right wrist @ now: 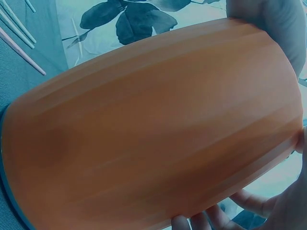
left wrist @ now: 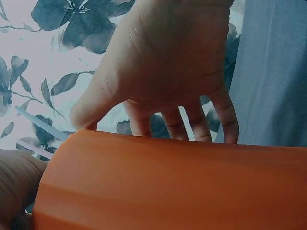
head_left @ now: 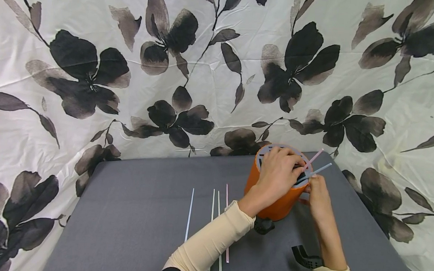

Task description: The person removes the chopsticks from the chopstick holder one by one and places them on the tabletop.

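Observation:
An orange cylindrical container (head_left: 279, 203) stands tilted on the table, with a pale grey slotted lid (head_left: 274, 147) at its top. My left hand (head_left: 279, 170) lies over this lid. In the left wrist view its fingers (left wrist: 195, 120) reach down spread and fairly straight behind the rim, the tips hidden. At the right side my right hand (head_left: 319, 196) grips the container near the rim; its fingers (right wrist: 218, 218) show along the wall in the right wrist view. A pink straw-like stick (head_left: 315, 156) and a blue one (head_left: 322, 168) slant out of the top, the blue one right by the right thumb.
Several thin sticks lie on the grey table (head_left: 137, 213) left of the container: a blue one (head_left: 189, 215), white ones and a pink one (head_left: 227, 194), partly under the left forearm. Black wrist straps (head_left: 306, 258) hang near the forearms. A floral cloth (head_left: 211, 91) hangs behind.

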Motion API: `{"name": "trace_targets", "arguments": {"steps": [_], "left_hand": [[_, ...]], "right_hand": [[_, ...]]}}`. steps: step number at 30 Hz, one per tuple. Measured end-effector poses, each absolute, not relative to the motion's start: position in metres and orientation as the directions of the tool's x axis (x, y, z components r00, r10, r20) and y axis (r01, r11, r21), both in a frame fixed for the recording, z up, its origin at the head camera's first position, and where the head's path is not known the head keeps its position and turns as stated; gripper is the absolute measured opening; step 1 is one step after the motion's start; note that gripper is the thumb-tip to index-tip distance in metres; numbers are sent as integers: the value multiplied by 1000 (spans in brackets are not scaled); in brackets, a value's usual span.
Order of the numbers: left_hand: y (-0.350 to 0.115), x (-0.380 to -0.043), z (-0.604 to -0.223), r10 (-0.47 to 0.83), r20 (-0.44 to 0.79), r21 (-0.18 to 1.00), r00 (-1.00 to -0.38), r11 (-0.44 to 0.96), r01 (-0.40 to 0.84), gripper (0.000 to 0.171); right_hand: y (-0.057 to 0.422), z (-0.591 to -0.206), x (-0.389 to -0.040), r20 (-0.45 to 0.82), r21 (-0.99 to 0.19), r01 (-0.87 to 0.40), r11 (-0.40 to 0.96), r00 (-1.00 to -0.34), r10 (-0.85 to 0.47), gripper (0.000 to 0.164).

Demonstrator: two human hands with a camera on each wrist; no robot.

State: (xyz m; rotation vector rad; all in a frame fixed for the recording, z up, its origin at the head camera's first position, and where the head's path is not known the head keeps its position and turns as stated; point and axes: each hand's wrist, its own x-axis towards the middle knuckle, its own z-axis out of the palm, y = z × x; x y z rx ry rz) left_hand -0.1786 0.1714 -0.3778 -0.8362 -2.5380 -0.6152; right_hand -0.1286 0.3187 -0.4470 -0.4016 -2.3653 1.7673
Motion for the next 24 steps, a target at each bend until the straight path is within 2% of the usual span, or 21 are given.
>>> {"name": "trace_targets", "arguments": {"steps": [5,9,15,24], "left_hand": [[168,-178,-379,448,509,325,-735,691,646,15],[162,-179,-376,446,502,433,-741,612,661,17],[153,-183,-368,433,470,661,-769,404,632,18],[137,-190,-348,367,496,831,-787,61,553,20]], "right_hand": [[318,-448,-127,-27,-956,113,271,-952,304,50],[317,-447,-125,-29,-955,116,274,-953,303,49],[315,-447,-124,-43,-955,136,262,-942,332,46],[313,-446,-122,-62,-961,152,232,-932,357,40]]}}
